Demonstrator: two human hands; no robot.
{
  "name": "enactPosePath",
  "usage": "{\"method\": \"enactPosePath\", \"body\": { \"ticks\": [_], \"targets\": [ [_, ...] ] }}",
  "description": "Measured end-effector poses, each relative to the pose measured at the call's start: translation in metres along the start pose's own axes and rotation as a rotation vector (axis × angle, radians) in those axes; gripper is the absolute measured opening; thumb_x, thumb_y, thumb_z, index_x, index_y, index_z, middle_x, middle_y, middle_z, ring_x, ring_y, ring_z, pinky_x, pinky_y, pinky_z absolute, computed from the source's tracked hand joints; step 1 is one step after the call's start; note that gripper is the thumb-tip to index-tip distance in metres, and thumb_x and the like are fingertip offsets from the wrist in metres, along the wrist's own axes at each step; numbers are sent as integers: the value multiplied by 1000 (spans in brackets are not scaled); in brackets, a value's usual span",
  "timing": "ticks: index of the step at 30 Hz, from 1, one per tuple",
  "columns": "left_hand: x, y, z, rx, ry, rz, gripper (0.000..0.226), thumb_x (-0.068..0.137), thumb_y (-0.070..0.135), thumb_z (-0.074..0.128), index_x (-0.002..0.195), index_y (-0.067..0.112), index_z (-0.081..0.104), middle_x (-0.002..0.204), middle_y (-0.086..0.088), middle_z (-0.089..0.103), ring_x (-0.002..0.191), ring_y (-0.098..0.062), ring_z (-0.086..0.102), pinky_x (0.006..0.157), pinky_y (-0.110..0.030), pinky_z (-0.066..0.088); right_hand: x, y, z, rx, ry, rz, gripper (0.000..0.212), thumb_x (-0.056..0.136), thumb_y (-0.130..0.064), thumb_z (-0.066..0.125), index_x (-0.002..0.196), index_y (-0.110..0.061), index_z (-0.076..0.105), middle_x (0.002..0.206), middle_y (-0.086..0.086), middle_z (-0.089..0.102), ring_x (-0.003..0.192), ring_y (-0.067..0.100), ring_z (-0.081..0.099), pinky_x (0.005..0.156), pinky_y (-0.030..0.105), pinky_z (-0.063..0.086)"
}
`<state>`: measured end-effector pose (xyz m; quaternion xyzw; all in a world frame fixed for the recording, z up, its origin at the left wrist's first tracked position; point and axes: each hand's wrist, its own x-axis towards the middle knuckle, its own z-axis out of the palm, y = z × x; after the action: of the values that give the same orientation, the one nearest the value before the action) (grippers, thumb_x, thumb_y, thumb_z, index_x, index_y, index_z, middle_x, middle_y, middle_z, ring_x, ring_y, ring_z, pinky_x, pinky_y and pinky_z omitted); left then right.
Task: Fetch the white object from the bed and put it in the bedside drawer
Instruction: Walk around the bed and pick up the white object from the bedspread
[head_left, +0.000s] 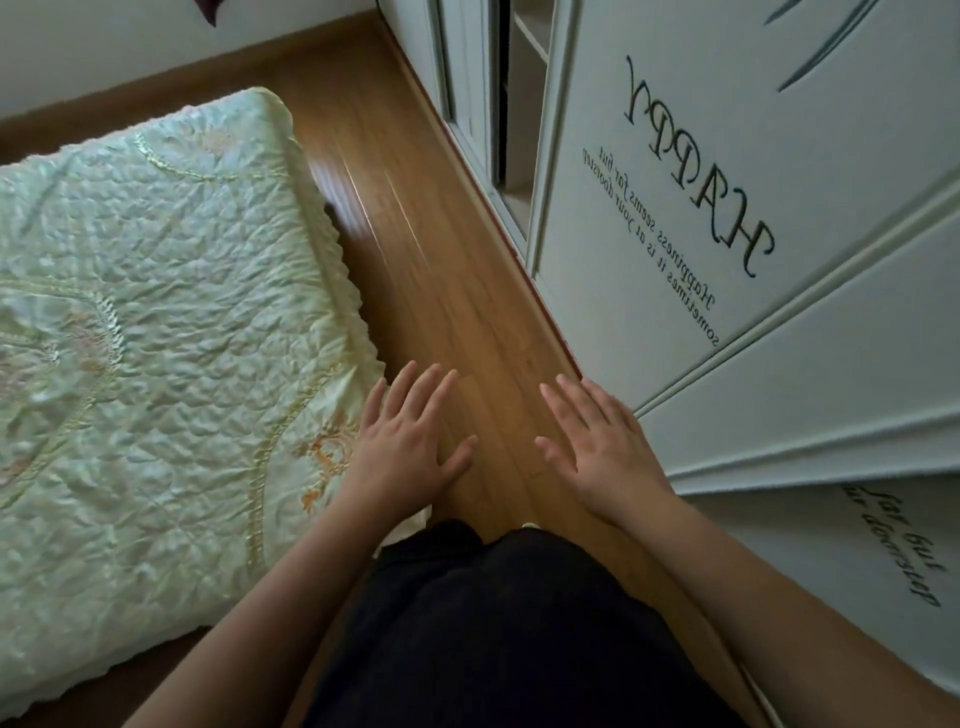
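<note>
— Two hands out, we see: left hand (410, 447) and right hand (597, 441), both flat, fingers spread, holding nothing, low middle.
— One bed (145, 322) left, brown floor (431, 270), white doors (753, 208) right. We can't see the white object.

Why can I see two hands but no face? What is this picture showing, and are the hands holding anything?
The camera sits on the person's head and looks forward and down, so you see what they see: their own arms, not their face. There is only this one picture. The left hand and the right hand are both stretched out flat with fingers spread, and both are empty. Below them is a wooden floor. On the left is a bed with a pale, crinkly quilted cover. I can't see any white object on the part of the bed that shows, and no drawer is in the picture either. On the right stands a white wardrobe with the word "HAPPY" on its door. The dark shape at the bottom is the person's clothes.
</note>
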<state>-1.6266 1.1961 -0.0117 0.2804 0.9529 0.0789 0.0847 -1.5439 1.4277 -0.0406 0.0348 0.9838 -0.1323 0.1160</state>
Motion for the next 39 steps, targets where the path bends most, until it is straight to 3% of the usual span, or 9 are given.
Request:
{"method": "enactPosePath", "body": {
  "ticks": [4, 7, 14, 17, 23, 32, 39],
  "targets": [
    [33, -13, -8, -25, 34, -57, 75, 90, 70, 17, 153, 29, 13, 161, 2, 18, 149, -15, -5, 121, -45, 2, 51, -3, -13, 57, -7, -59, 70, 92, -67, 6, 153, -33, 5, 162, -4, 12, 148, 17, 4, 118, 40, 8],
    [59, -34, -15, -48, 55, -106, 80, 87, 75, 10, 153, 29, 12, 161, 3, 19, 149, -14, -4, 121, -46, 4, 94, -9, -15, 63, -43, -111, 68, 92, -67, 6, 152, -36, -1, 163, -7, 6, 147, 12, -4, 116, 35, -1],
    [132, -110, -28, -78, 69, -171, 82, 87, 75, 15, 153, 27, 12, 161, 2, 19, 149, -16, -1, 120, -48, 8, 214, -42, -36, -60, -48, -210, 63, 95, -65, 11, 151, -39, -5, 162, -8, 1, 145, 11, -17, 111, 30, -24],
    [161, -141, -39, -83, 80, -198, 81, 87, 73, 20, 153, 27, 14, 161, 3, 20, 149, -16, 0, 121, -46, 6, 257, -59, -46, -29, -68, -188, 63, 94, -67, 8, 149, -43, -11, 162, -12, -5, 141, 6, -27, 113, 34, -20],
    [212, -199, -62, -67, 3, -234, 84, 85, 75, 13, 154, 28, 8, 162, 4, 13, 149, -16, -5, 120, -48, 4, 339, -82, -69, -16, -84, -261, 66, 92, -69, 7, 150, -41, -5, 162, -12, -3, 145, 9, -19, 117, 39, -10],
    [333, -245, -84, -65, -8, -282, 84, 84, 73, 13, 154, 28, 5, 163, 5, 10, 149, -16, -4, 120, -48, 5, 469, -70, -97, -28, -112, -311, 63, 95, -65, 15, 151, -41, -2, 162, -13, -2, 145, 7, -19, 116, 34, -15],
    [450, -282, -97, -58, -13, -345, 83, 85, 73, 15, 154, 27, 11, 162, 4, 16, 149, -17, 0, 120, -46, 6, 594, -43, -131, 19, -182, -325, 66, 91, -70, 9, 150, -43, -4, 161, -16, -7, 144, 6, -21, 115, 34, -16]
  ]
}}
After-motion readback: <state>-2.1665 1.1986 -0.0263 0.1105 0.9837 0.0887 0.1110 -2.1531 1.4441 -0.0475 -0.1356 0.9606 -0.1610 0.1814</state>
